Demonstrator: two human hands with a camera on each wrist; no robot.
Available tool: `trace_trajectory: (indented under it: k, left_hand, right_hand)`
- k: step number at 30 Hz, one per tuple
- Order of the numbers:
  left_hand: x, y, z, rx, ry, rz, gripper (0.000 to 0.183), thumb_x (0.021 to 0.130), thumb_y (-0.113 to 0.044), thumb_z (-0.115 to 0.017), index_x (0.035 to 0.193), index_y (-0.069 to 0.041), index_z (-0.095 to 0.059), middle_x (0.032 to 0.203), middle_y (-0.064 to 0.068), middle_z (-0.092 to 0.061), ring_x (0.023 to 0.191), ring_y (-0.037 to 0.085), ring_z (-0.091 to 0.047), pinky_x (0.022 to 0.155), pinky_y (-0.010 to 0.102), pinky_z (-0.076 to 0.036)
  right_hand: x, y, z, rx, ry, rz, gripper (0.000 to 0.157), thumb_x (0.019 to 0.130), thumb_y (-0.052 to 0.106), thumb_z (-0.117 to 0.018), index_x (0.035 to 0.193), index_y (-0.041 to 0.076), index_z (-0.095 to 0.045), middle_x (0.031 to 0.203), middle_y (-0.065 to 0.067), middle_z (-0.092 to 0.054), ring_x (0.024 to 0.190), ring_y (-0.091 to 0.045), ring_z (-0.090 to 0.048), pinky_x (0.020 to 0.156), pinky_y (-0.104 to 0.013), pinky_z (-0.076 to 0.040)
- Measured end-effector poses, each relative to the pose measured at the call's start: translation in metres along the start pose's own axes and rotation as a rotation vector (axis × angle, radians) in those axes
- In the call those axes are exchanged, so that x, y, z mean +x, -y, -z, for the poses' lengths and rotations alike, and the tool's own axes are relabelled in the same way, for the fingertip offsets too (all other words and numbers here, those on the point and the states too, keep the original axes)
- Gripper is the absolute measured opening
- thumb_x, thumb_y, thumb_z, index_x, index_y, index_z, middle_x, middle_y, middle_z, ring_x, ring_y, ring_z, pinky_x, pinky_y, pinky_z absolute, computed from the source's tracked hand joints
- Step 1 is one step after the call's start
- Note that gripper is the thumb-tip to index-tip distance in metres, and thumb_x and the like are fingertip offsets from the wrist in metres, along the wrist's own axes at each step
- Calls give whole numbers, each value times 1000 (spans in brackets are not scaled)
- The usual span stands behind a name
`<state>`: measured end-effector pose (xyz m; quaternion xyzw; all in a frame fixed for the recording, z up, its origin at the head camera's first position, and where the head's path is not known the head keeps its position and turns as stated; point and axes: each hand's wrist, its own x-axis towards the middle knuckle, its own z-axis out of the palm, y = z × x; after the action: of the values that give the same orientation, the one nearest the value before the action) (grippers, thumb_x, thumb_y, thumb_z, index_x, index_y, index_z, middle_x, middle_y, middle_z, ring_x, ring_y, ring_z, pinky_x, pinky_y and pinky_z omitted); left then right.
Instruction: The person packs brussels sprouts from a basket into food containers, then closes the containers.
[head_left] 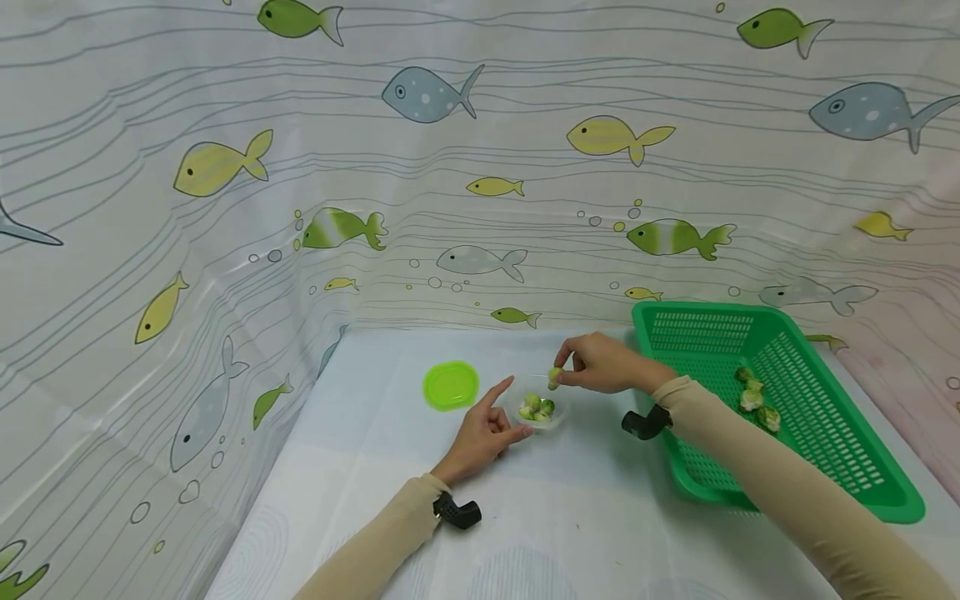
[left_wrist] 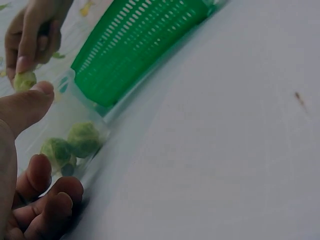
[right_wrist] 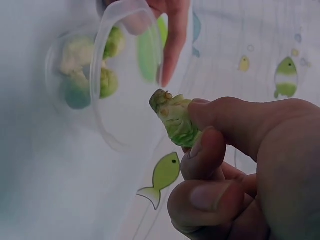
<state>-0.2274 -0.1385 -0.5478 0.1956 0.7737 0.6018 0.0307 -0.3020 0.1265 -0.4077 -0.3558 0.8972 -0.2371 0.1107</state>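
Note:
A clear plastic container [right_wrist: 96, 95] stands on the table with several Brussels sprouts [head_left: 536, 407] in it. My left hand [head_left: 483, 432] holds the container from its left side, thumb near one part of the rim and index finger stretched along another. Over the container's right edge, my right hand [head_left: 606, 364] pinches one Brussels sprout [right_wrist: 175, 120] between thumb and fingertips. In the right wrist view this sprout's cut stem end points toward the container. The left wrist view shows the left fingers partly curled beside the container's wall.
A green plastic basket [head_left: 693, 475] stands at the right, partly behind the right forearm, with several more sprouts [head_left: 752, 393] inside. A bright green lid [head_left: 451, 385] lies left of the container. Fish-printed sheeting [head_left: 555, 208] rises behind the table.

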Motion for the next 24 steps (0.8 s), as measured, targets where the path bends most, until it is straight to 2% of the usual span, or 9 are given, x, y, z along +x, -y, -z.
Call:
trace_trajectory:
  k: [9, 17, 24]
  left_hand:
    - [0, 1, 0, 7, 6, -5, 92, 95, -21, -83, 168, -12, -30, 66, 3, -58, 48, 6, -52, 50, 24, -49]
    - [1, 2, -2, 1, 8, 9, 92, 94, -21, -84, 169, -16, -31, 67, 2, -58, 49, 6, -52, 51, 22, -48]
    - [1, 2, 0, 4, 7, 16, 92, 94, -21, -84, 169, -16, -31, 67, 3, -58, 50, 6, -52, 52, 22, -47]
  right_hand:
    - [11, 4, -18, -55, 2, -49, 23, 98, 27, -78, 110, 7, -75, 70, 4, -64, 59, -9, -55, 55, -26, -46]
    - [17, -3, -31, -115, -4, -107, 21, 95, 30, -81, 105, 12, -76, 75, 4, -66, 64, -11, -58, 56, -27, -48]
    - [20, -3, -39, -158, -23, -94, 22, 95, 32, -82, 104, 13, -77, 74, 5, -66, 64, -10, -57, 56, -27, -48]
